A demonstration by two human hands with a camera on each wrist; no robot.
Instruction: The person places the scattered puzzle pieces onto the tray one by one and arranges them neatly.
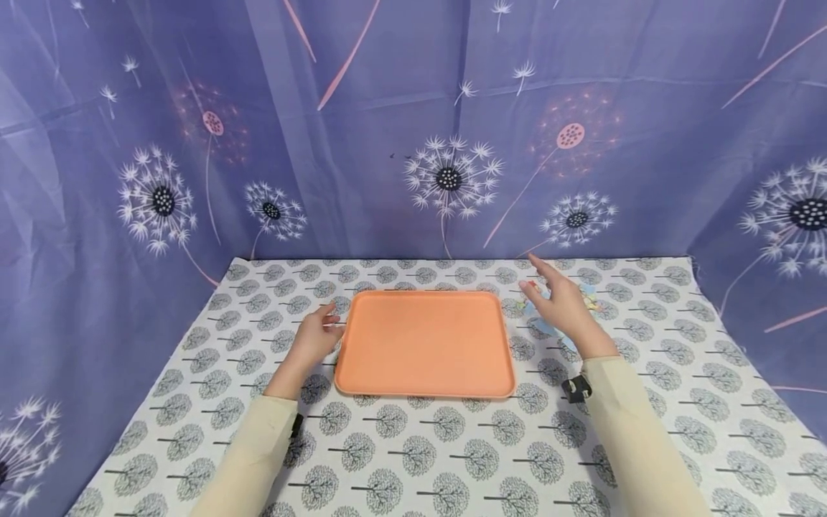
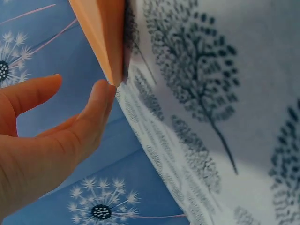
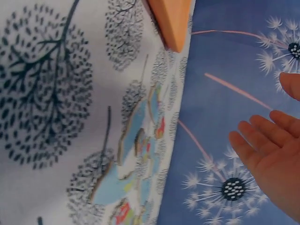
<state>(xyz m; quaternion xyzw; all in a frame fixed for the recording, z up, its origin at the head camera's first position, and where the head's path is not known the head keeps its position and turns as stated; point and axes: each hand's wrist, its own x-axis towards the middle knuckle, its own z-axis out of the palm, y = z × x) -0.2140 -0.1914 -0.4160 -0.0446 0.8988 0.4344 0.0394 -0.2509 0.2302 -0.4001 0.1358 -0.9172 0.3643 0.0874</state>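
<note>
Head: forward, downward; wrist views close; tray (image 1: 426, 345) shared.

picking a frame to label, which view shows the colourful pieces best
The right wrist view: the colourful pieces look larger, no hand over them. The head view shows them small, partly behind the right hand; the left wrist view, none.

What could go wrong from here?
1. The flat coloured pieces lie close together on the patterned cloth, so the right hand might drag neighbours or struggle to get under an edge.
2. The right hand partly covers those pieces in the head view, so a slip could be hard to spot there.
3. The left hand is at the orange tray's left edge; a bump might shift it.
</note>
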